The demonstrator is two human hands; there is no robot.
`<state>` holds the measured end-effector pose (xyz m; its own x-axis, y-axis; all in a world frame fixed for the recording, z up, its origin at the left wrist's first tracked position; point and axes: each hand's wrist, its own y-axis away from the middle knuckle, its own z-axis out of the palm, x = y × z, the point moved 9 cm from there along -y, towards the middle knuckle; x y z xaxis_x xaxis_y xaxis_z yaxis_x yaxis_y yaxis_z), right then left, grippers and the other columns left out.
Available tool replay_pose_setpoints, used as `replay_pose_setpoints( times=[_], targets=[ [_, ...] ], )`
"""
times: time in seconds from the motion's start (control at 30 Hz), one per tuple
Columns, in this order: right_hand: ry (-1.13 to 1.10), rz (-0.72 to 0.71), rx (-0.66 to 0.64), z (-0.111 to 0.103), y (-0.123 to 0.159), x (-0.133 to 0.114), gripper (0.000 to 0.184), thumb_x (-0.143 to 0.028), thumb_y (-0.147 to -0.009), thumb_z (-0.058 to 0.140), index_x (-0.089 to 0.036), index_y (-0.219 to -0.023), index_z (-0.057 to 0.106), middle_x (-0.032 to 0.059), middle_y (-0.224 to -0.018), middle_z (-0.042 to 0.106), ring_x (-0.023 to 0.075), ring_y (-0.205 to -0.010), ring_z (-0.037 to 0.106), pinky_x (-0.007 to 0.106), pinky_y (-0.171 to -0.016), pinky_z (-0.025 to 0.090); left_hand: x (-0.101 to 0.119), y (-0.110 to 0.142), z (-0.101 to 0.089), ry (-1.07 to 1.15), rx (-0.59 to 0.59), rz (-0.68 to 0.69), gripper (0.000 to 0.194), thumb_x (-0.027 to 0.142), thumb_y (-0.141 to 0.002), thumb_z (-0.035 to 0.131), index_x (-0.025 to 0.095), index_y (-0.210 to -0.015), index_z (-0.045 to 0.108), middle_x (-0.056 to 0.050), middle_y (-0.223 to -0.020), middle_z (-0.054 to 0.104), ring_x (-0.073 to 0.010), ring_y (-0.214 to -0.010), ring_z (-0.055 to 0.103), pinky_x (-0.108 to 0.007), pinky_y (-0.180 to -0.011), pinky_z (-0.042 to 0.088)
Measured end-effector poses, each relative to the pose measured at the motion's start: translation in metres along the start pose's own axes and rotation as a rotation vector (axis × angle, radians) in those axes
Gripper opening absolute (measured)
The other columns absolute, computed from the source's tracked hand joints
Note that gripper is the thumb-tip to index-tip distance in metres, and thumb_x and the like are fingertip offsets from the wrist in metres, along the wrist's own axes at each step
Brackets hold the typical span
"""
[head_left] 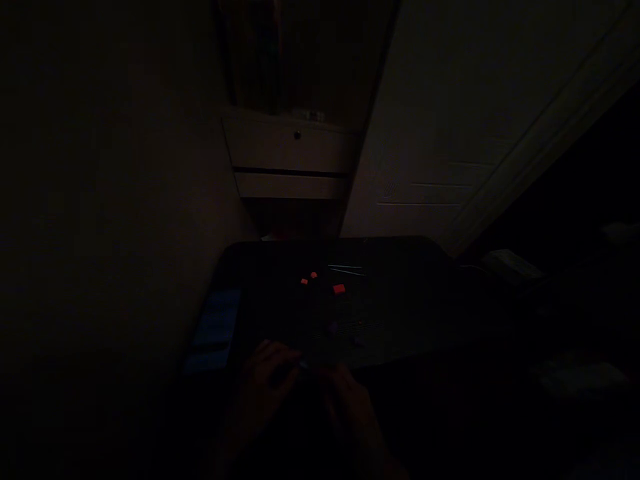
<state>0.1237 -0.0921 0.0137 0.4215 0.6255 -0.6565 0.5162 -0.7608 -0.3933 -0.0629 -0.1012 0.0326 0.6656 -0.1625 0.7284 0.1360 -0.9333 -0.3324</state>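
Gloom over the dark table point(410, 293). At six o'clock, your left hand point(267, 373) and right hand point(353, 397) sit close together, seemingly working a small bluish piece point(303, 365); grip, can't tell. Size calls for fingertip control. Boxy red block point(339, 289) lies at one o'clock from you, smaller red pieces point(304, 281) at twelve.

The one view comes from a camera worn on the person's head, facing forward and down over the dark table point(400, 313); the hands, left point(267, 377) and right point(353, 400), come in at the bottom edge, nearest the lens, with the tabletop's far edge about mid-frame and a drawer front point(295, 150) and pale panel point(425, 133) farther off above it; no second view shares any part of this scene
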Motion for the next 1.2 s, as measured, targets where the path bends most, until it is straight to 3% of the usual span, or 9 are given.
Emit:
replay_pose_setpoints(
  times=[0.13,0.27,0.93,1.2],
  targets=[
    [0.05,-0.06,-0.048,0.009,0.002,-0.002,0.056,0.001,-0.092,0.049,-0.022,-0.141,0.066,0.0121,-0.114,0.08,0.0249,-0.091,0.084,0.034,-0.081,0.071,0.003,-0.001,-0.003,-0.004,0.025,0.001,0.021,0.021,-0.089,0.075,0.029,-0.106,0.085,-0.002,-0.097,0.085,-0.0255,-0.091,0.08,-0.043,-0.086,0.067],
    [0.097,-0.051,-0.086,0.017,0.004,0.0,0.058,0.0,-0.094,0.049,-0.025,-0.144,0.065,0.0088,-0.112,0.081,0.023,-0.089,0.084,0.03,-0.078,0.07,0.006,0.0,-0.003,-0.012,0.054,0.001,0.027,0.019,-0.087,0.074,0.027,-0.111,0.083,-0.002,-0.09,0.083,-0.0233,-0.082,0.078,-0.038,-0.079,0.068],
    [0.235,-0.08,0.028,0.002,-0.003,0.004,0.046,-0.003,-0.099,0.048,-0.021,-0.136,0.07,0.01,-0.102,0.08,0.022,-0.081,0.081,0.028,-0.069,0.068,0.008,0.001,-0.001,-0.036,0.079,0.047,0.02,0.019,-0.089,0.069,0.026,-0.103,0.082,-0.003,-0.092,0.084,-0.0243,-0.086,0.078,-0.041,-0.084,0.066],
    [0.165,-0.133,-0.011,0.015,-0.001,-0.009,0.048,-0.002,-0.099,0.049,-0.022,-0.138,0.067,0.0092,-0.108,0.08,0.0217,-0.087,0.082,0.029,-0.076,0.069,0.008,-0.001,-0.001,-0.04,0.056,0.034,0.023,0.021,-0.089,0.07,0.026,-0.107,0.083,-0.004,-0.096,0.085,-0.0242,-0.086,0.078,-0.039,-0.082,0.067]
  ],
)
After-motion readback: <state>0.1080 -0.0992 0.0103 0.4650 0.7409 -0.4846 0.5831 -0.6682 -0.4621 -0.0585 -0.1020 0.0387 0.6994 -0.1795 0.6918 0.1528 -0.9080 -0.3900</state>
